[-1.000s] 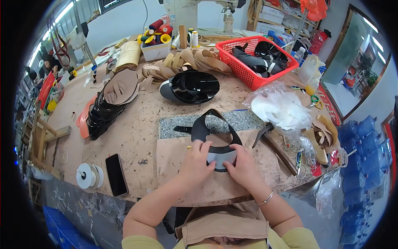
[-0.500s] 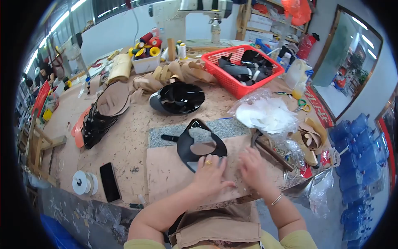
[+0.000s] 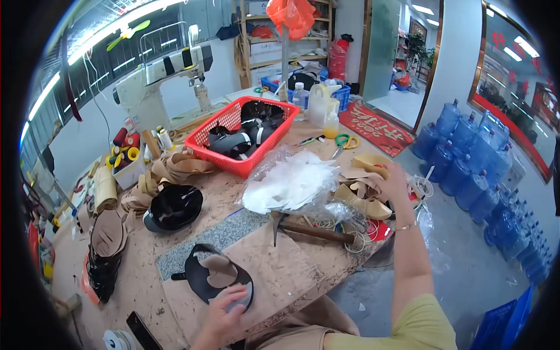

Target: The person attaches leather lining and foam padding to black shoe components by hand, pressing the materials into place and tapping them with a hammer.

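A black shoe upper (image 3: 201, 280) with a grey end lies on the tan board (image 3: 280, 262), and tan material shows in its opening. My left hand (image 3: 224, 310) is at the near grey end, fingers apart and slightly blurred. Farther right, my right hand (image 3: 392, 185) reaches into a pile of curved tan leather pieces (image 3: 364, 201). Its fingers close on the edge of the upper tan leather piece (image 3: 370, 162); the fingertips are partly hidden. A hammer (image 3: 318, 229) with a wooden handle lies between the board and the pile.
White pieces in clear plastic (image 3: 291, 184) lie mid-table, with a red basket (image 3: 236, 166) of black uppers behind. Green-handled scissors (image 3: 345, 143) and a bottle (image 3: 331, 123) are near the far edge. A black upper (image 3: 175, 207), stacked uppers (image 3: 105, 256) and a phone (image 3: 143, 331) are left.
My view has turned right. My right hand has left the board's side and reached out to the tan leather pile. My left hand stays by the black upper, fingers lifted more than before.
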Motion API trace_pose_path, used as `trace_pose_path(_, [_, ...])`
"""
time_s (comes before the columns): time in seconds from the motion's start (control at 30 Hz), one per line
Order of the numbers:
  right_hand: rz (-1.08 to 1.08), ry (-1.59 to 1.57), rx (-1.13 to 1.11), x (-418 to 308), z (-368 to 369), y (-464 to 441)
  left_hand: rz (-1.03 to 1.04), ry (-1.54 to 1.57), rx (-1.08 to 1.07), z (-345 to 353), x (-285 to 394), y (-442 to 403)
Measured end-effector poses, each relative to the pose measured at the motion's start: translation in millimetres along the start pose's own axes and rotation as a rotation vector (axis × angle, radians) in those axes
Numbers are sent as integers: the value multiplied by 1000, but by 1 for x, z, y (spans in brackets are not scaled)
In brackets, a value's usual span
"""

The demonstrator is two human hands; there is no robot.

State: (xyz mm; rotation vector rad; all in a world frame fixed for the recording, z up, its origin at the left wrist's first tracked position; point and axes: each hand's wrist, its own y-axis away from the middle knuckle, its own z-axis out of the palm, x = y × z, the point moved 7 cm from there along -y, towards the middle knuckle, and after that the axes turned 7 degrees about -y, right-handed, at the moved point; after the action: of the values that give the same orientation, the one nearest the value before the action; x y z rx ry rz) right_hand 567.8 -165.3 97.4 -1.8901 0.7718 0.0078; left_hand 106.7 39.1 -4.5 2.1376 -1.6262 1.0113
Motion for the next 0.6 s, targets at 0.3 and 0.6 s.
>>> trace_pose_path(0.3, [282,-174,-517,63,62,-20,-209,507,315,-32,32,-40])
trace_pose_path(0.6, [621,-691,-354,97,39,-30,576,-30,-210,72,134,-183])
